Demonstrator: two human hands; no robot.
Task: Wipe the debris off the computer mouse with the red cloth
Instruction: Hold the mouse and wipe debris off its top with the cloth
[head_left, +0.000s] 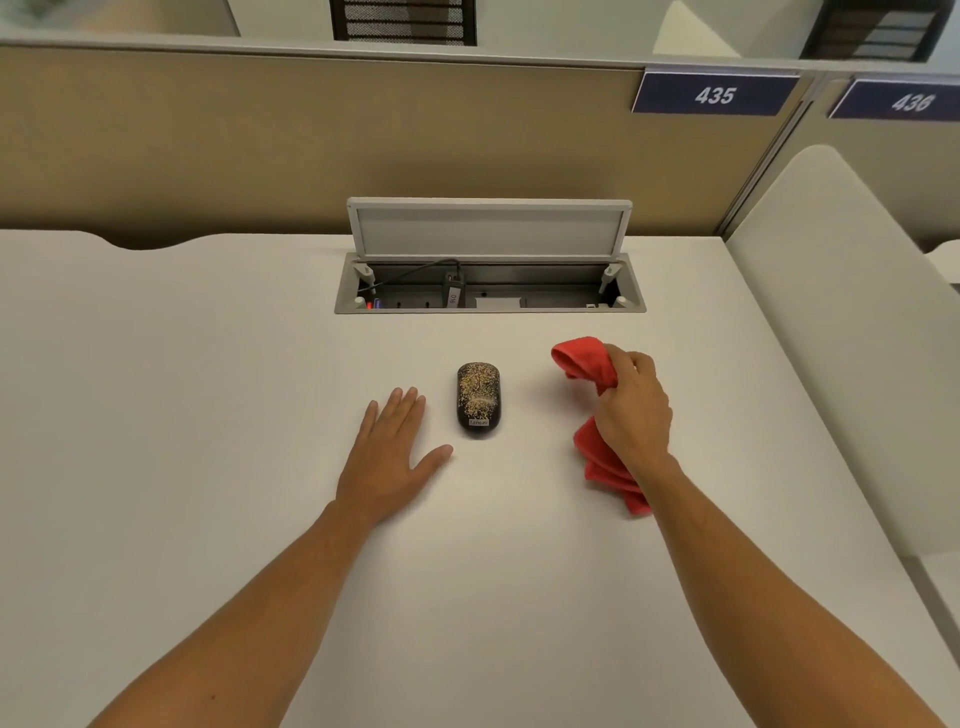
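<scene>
A black computer mouse (478, 399) lies on the white desk (208, 389), its top speckled with fine tan debris. My left hand (387, 462) rests flat on the desk just left of the mouse, fingers spread, holding nothing. To the right of the mouse my right hand (631, 410) is closed around a bunched red cloth (584, 364). One end of the cloth sticks up past my fingers and the other hangs down below my wrist. The cloth is apart from the mouse.
Behind the mouse an open cable box (488, 291) is set into the desk, its lid (488, 228) standing up, with plugs and a cable inside. A tan partition (260, 145) runs along the back with number plates 435 and 436. A white divider (841, 312) borders the right side.
</scene>
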